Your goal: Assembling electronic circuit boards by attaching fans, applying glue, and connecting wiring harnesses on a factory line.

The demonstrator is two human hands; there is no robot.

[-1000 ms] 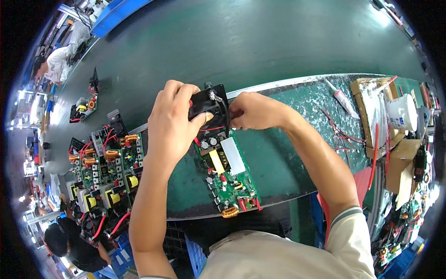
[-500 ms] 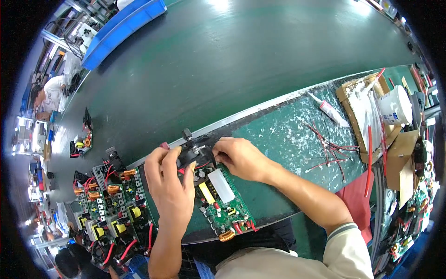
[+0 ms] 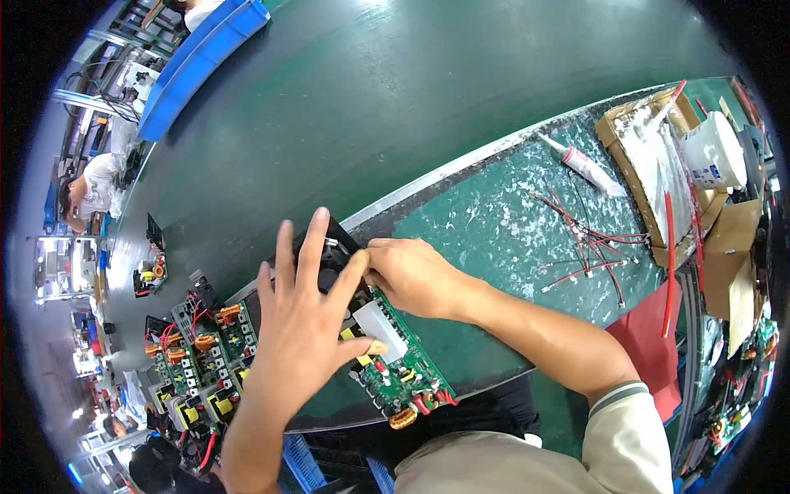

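A green circuit board [image 3: 421,362] lies in front of me, with a white block [image 3: 381,331], a copper coil [image 3: 403,418] and short red leads. At its far end is a black part [image 3: 342,240], perhaps a panel or fan, mostly covered by my fingers. My left hand [image 3: 295,317] spreads over the board's left side, its fingers reaching onto the black part and its thumb beside the white block. At the board's far right corner, against the black part, my right hand [image 3: 418,278] is closed. Whatever its fingertips grip is hidden.
More populated boards [image 3: 202,350] stand close together at left, and another board [image 3: 151,267] lies beyond them. To the right are thin red and black wires [image 3: 588,243], a sealant tube [image 3: 588,169], a cardboard tray [image 3: 617,136] and a white bucket [image 3: 712,152]. A blue bin [image 3: 193,74] sits far left.
My left fingers have opened from their grip on the black part and spread out over it and the board. My right hand stays at the corner. The whole view has shifted slightly.
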